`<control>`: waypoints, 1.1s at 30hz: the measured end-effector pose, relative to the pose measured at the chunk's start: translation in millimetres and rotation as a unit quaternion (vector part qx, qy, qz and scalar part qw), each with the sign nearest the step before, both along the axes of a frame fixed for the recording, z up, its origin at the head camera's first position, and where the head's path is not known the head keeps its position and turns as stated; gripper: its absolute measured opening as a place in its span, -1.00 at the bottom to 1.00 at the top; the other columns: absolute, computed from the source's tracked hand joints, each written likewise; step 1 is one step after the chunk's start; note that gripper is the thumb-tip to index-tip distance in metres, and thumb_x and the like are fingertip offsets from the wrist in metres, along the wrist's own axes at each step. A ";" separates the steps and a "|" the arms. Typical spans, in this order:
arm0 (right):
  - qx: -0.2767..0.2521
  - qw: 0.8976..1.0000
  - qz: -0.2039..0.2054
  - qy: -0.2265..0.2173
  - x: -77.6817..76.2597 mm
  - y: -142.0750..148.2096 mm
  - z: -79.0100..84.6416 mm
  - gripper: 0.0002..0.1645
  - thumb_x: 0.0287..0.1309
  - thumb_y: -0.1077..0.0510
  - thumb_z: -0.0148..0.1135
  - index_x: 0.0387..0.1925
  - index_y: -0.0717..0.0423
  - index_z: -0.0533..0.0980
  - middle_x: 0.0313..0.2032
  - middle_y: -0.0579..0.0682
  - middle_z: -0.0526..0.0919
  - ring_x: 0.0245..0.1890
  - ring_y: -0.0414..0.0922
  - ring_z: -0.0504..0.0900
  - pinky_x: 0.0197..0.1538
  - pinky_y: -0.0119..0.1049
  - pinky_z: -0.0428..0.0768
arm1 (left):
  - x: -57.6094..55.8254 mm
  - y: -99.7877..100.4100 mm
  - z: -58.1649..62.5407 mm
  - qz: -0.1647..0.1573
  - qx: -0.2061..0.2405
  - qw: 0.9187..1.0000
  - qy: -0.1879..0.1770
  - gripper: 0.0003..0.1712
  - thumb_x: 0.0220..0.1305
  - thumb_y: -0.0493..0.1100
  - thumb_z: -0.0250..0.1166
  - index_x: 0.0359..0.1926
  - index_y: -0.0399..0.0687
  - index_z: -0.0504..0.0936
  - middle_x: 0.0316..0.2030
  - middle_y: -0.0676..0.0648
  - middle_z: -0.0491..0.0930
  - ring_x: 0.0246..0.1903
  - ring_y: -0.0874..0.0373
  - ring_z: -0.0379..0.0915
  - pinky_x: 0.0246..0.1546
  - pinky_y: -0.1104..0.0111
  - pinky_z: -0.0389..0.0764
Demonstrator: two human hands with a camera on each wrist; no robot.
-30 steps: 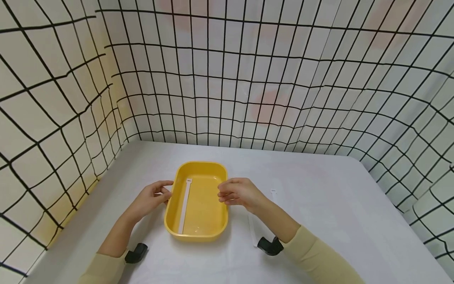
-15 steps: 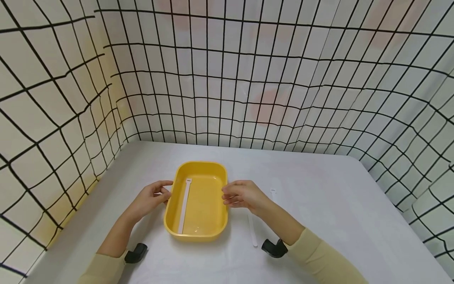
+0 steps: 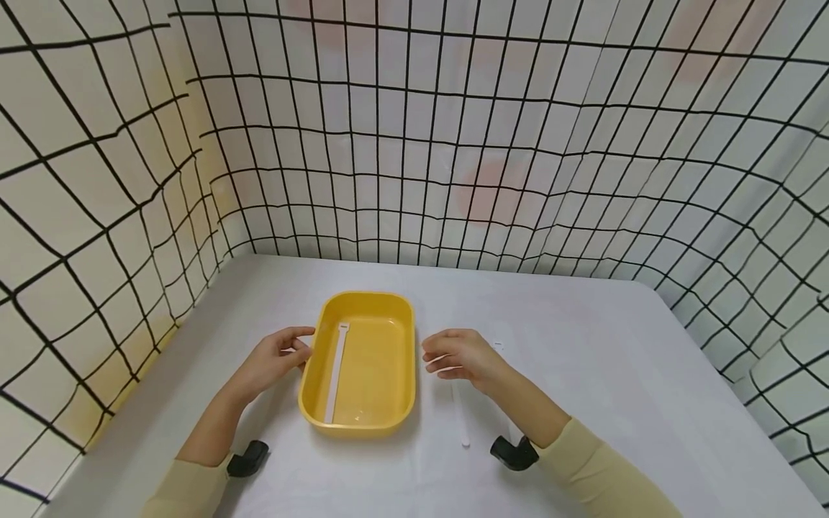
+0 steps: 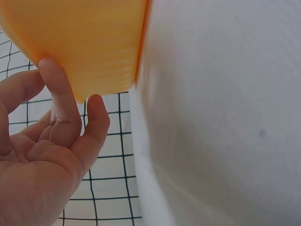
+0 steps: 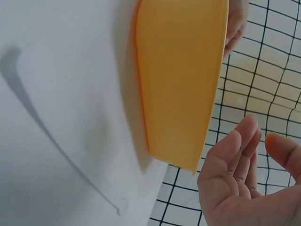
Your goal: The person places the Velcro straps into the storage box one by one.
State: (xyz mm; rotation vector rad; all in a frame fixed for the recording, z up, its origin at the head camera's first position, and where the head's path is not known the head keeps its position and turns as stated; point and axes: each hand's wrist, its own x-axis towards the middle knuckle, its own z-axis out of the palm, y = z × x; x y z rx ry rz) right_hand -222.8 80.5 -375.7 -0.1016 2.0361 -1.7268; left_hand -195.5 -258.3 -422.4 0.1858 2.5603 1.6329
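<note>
A yellow tray [image 3: 372,430] rests on the white table, with a white slotted-end strap [image 3: 336,374] lying lengthwise along its left side. My left hand [image 3: 275,360] touches the tray's left rim with loosely bent fingers; in the left wrist view a fingertip [image 4: 49,66] meets the yellow rim. Just off the tray's right side hovers my right hand [image 3: 463,358], its fingers relaxed and holding nothing. Beneath the right hand and forearm, a similar white strap [image 3: 460,417] lies on the table, partly hidden. Another slotted end [image 3: 498,346] shows just beyond the wrist.
A black grid mesh [image 3: 401,151] over white walls encloses the back and both sides of the white table [image 3: 583,345]. Black wrist mounts [image 3: 248,459] sit below both forearms.
My right hand has drawn back to the right, from over the tray's right rim to a small gap beside it. The left hand, tray and strap inside stay put.
</note>
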 end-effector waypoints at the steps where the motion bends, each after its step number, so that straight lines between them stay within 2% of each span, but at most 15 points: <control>1: 0.002 1.000 -0.002 0.000 -0.3 1.6 -0.7 -0.70 0.22 0.14 0.23 -0.13 0.31 0.59 -0.33 0.05 0.67 -0.37 -0.12 0.68 -0.25 -0.31 0.63 | 0.2 0.3 0.4 -0.001 0.000 1.000 0.000 -0.44 0.37 -0.23 0.20 0.31 -0.38 0.32 -0.28 -0.14 0.54 -0.34 0.05 0.57 -0.09 0.17 0.51; 10: 0.027 0.999 -0.035 -0.012 -3.1 14.3 -9.6 -0.68 0.21 0.14 0.23 -0.10 0.32 0.58 -0.32 0.06 0.66 -0.37 -0.11 0.68 -0.24 -0.30 0.61 | 0.0 -1.1 2.5 -0.003 -0.002 1.000 0.000 -0.43 0.38 -0.22 0.20 0.32 -0.38 0.31 -0.27 -0.16 0.54 -0.33 0.05 0.56 -0.08 0.14 0.51; 19: 0.052 0.998 -0.040 -0.017 -3.9 33.0 -20.6 -0.63 0.21 0.17 0.23 -0.06 0.38 0.54 -0.32 0.04 0.65 -0.39 -0.13 0.66 -0.29 -0.31 0.56 | 0.1 -0.8 0.6 -0.003 -0.002 1.000 -0.007 -0.43 0.39 -0.21 0.20 0.32 -0.37 0.32 -0.27 -0.15 0.54 -0.32 0.05 0.56 -0.05 0.14 0.49; 33: 0.035 0.997 -0.064 -0.018 -2.5 63.1 -34.7 -0.61 0.22 0.17 0.23 -0.03 0.40 0.53 -0.29 0.05 0.67 -0.37 -0.16 0.68 -0.26 -0.30 0.58 | -0.3 0.5 1.0 0.000 -0.005 1.000 -0.010 -0.42 0.39 -0.20 0.19 0.33 -0.37 0.30 -0.25 -0.15 0.54 -0.32 0.06 0.57 -0.04 0.16 0.51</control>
